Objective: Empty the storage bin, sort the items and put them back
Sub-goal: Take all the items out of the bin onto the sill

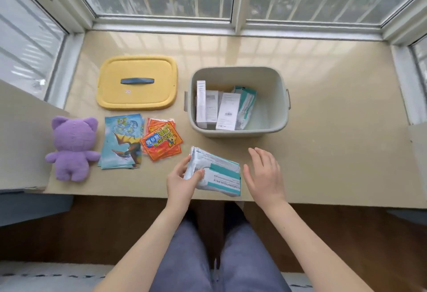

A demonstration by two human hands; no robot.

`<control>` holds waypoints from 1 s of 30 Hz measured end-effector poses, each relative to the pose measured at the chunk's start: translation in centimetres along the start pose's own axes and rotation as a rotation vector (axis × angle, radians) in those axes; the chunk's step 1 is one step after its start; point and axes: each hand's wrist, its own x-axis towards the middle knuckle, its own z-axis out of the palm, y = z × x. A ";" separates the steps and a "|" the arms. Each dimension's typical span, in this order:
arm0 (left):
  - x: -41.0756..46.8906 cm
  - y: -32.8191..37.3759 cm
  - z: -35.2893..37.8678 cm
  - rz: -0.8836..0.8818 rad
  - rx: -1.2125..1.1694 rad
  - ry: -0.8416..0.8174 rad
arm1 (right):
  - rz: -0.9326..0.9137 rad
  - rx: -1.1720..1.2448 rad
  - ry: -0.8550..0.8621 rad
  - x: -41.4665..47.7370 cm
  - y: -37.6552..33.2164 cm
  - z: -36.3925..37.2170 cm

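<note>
At the near edge of the worktop (335, 141), my left hand (182, 183) grips the left end of a white-and-teal packet (219, 171), thumb curled over it. My right hand (264, 173) hovers just right of the packet, fingers straight, holding nothing. Beyond my right hand stands the grey storage bin (278, 97), with white boxes (227, 111) inside. Left of my left hand lie orange sachets (161, 141), blue picture packs (122, 143) and a purple plush toy (72, 148); the yellow lid (138, 97) lies beyond them.
</note>
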 end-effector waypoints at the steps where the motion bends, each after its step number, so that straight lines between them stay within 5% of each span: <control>1: 0.0 -0.5 1.3 -0.010 -0.007 0.001 | -0.012 0.006 -0.008 0.1 1.0 0.0; 16: 5.8 -10.3 8.1 -0.081 -0.026 -0.029 | -0.049 -0.021 -0.067 0.9 10.7 7.5; 27: 7.2 -10.2 6.6 0.066 0.586 -0.100 | -0.073 0.047 -0.100 1.7 8.7 8.4; 30: 6.3 -8.0 6.0 0.240 0.743 -0.095 | -0.100 0.062 -0.062 2.1 7.6 6.6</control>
